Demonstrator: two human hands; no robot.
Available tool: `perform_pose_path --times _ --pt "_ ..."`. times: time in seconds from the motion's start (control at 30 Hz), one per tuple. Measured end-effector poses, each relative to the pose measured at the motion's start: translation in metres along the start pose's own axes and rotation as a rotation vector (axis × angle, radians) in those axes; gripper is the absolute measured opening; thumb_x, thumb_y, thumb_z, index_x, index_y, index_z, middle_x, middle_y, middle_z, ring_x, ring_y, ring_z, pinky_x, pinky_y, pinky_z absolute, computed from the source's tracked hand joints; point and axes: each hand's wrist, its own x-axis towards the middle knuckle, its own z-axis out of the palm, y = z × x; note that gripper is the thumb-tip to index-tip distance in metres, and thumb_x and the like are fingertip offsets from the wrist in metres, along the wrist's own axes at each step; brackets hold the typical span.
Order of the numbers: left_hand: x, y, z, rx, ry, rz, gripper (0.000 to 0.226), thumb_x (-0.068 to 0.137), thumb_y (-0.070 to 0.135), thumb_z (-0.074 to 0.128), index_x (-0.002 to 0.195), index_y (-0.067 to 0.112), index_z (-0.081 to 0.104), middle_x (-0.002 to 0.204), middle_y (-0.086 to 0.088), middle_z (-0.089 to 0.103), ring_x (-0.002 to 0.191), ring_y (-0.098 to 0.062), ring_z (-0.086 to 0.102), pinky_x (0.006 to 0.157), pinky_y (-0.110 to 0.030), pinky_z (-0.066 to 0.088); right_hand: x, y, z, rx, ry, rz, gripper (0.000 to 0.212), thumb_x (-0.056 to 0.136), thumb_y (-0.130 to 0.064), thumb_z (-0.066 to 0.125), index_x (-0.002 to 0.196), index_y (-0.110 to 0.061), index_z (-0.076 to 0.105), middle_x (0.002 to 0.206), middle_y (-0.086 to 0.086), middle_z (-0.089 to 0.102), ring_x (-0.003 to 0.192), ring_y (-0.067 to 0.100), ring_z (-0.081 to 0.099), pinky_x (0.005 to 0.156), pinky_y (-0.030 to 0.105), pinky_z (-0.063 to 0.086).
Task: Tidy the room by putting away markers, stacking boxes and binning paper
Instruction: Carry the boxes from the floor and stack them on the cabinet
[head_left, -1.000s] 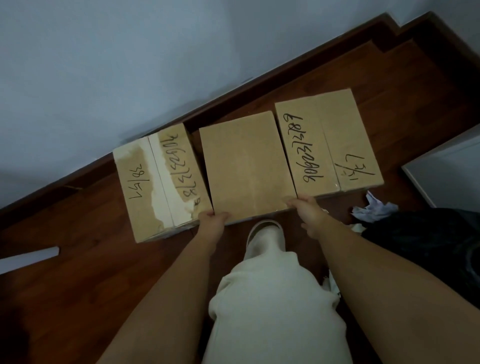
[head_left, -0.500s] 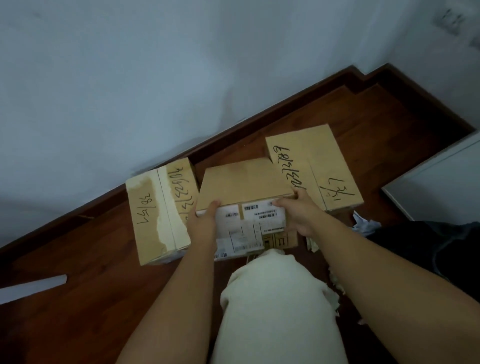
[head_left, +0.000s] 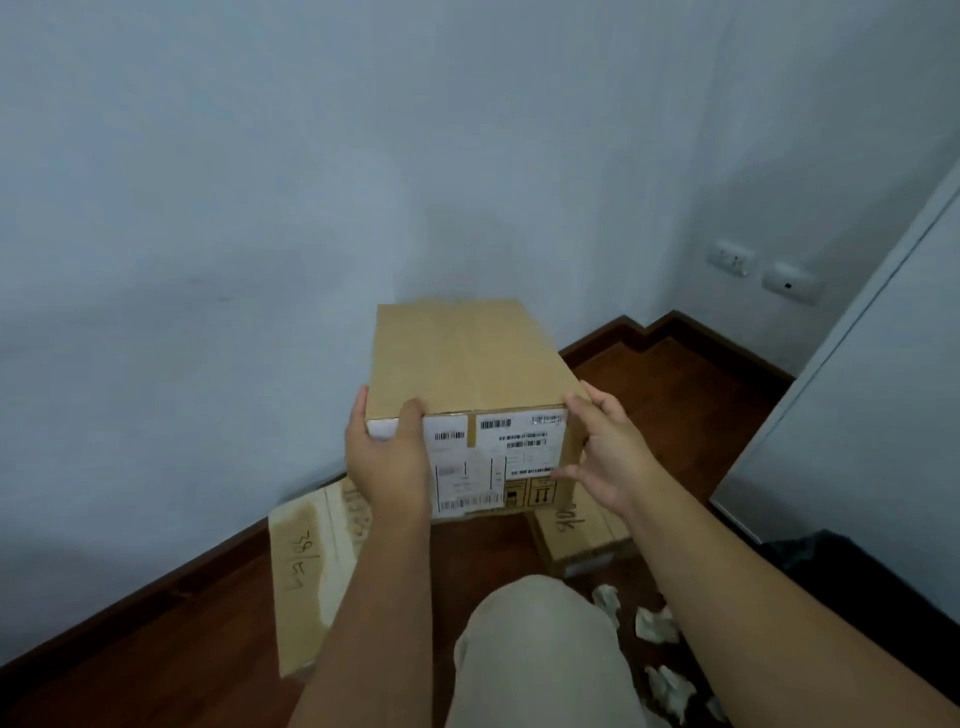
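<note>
A labelled cardboard box (head_left: 470, 384) is held clear of the floor, in front of the wall, by both hands: the left hand (head_left: 387, 457) is curled round its near left corner, and the right hand (head_left: 610, 457) is pressed against its right side with fingers spread and only lightly bent. Stacking appears barely begun — below the held box, a torn-topped box (head_left: 311, 566) lies to its left and a second marked box (head_left: 576, 535) to its right, both on the floor and unstacked. Crumpled paper (head_left: 657, 623) is scattered near the second box, not yet binned; no markers can be seen. The floor (head_left: 156, 654) is dark wood, met by a pale wall (head_left: 260, 182) with sockets (head_left: 731, 258) far right.
</note>
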Motion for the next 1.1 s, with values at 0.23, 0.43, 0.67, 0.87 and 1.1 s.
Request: perform_pose_path --times 0.23,0.43,0.67,0.87,1.1 --pt "-0.041 0.103 0.039 -0.138 -0.154 0.200 0.070 0.063 0.044 0.073 0.130 0.047 0.053 0.119 0.006 0.066 0.100 -0.015 0.067 0.090 -0.041 0.057 -0.070 -0.093 0.003 0.129 -0.015 -0.265 0.032 0.094 -0.014 0.058 0.125 -0.022 0.056 0.115 0.010 0.067 0.110 0.030 0.062 0.082 0.073 0.046" --pt "-0.104 0.187 0.066 -0.336 -0.303 0.381 0.062 0.073 0.033 0.075 0.129 0.050 0.053 0.119 0.002 0.067 0.101 -0.014 0.067 0.087 -0.039 0.058 -0.147 -0.175 -0.001 0.177 -0.043 -0.511 0.034 0.095 -0.011 0.056 0.128 -0.021 0.055 0.114 0.007 0.064 0.110 0.028 0.058 0.080 0.065 0.051" --pt "-0.182 0.270 0.101 -0.658 -0.469 0.497 0.060 0.073 0.031 0.076 0.126 0.047 0.057 0.123 0.008 0.066 0.108 -0.013 0.067 0.090 -0.040 0.057 -0.243 -0.262 -0.019 0.171 -0.110 -0.873 0.040 0.091 -0.006 0.058 0.127 -0.024 0.055 0.115 0.002 0.065 0.110 0.023 0.060 0.078 0.057 0.054" --pt "-0.257 0.325 0.159 -0.748 -0.789 0.525 0.061 0.080 0.027 0.077 0.134 0.040 0.051 0.126 0.005 0.064 0.110 -0.011 0.066 0.095 -0.038 0.055 -0.326 -0.326 -0.063 -0.018 0.033 -1.188 0.069 0.084 0.003 0.064 0.140 -0.029 0.039 0.124 0.000 0.063 0.115 0.021 0.062 0.092 0.061 0.049" --pt "-0.298 0.370 0.236 -0.710 -1.193 0.401 0.070 0.080 0.027 0.078 0.141 0.034 0.046 0.123 0.004 0.067 0.105 -0.013 0.069 0.087 -0.037 0.057 -0.375 -0.378 -0.105 -0.156 0.196 -1.278 0.086 0.083 0.009 0.063 0.149 -0.032 0.025 0.121 -0.006 0.065 0.119 0.023 0.059 0.099 0.064 0.043"
